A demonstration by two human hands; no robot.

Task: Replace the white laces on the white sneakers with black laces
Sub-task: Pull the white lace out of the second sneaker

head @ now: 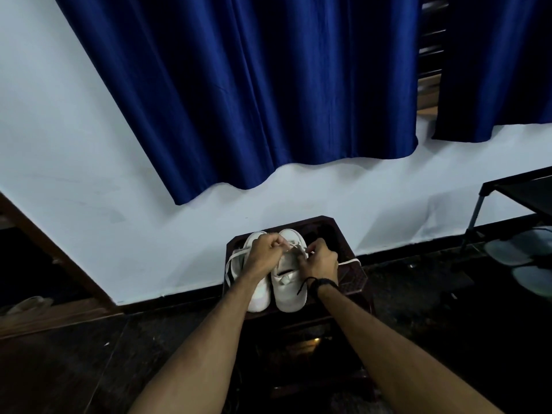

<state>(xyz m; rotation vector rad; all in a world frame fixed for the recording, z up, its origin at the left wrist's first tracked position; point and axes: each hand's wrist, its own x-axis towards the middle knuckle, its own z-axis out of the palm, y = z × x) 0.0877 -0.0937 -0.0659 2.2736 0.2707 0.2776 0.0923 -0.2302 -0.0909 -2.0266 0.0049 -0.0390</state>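
Note:
Two white sneakers stand side by side on a dark stool, toes pointing away from me. The left sneaker is partly hidden under my left forearm. My left hand and my right hand hover over the lace area of the right sneaker, each pinching a strand of its white lace. One loose lace end trails right across the stool; another loops off the left side. No black lace is visible.
A white wall with a blue curtain rises just behind the stool. A dark metal rack holding pale footwear stands at the right. A wooden door frame runs along the left. The floor is dark.

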